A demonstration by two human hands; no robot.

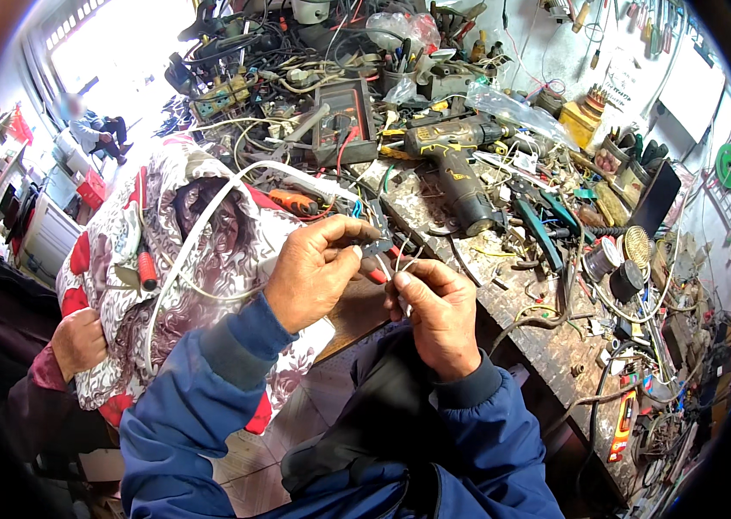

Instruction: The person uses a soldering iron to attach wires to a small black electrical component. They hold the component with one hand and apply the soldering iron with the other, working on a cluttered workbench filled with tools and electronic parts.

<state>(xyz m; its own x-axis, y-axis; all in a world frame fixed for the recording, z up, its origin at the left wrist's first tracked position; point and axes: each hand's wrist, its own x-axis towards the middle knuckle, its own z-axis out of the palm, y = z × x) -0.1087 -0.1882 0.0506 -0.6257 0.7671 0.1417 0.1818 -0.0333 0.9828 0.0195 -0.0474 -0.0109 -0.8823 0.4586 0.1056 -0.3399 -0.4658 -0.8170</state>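
My left hand (318, 268) pinches a small dark electrical part (378, 232) with thin coloured wires running into it. Close on its right, my right hand (436, 311) has its thumb and fingers closed on thin white wires (406, 264). A thick white cord (177, 272) loops from the dark part over a bundled cloth (115, 285) with a white, grey and red pattern. An orange-handled tool (294, 202) lies just beyond my left hand. What the right fingertips cover is partly hidden.
Another person's hand (80, 342) grips the cloth at left. The cluttered workbench (512, 320) holds a cordless drill (454, 164), teal-handled pliers (538, 233), wire spools (602, 258) and an open black case (344, 121). A person (97, 130) sits far off by the bright doorway.
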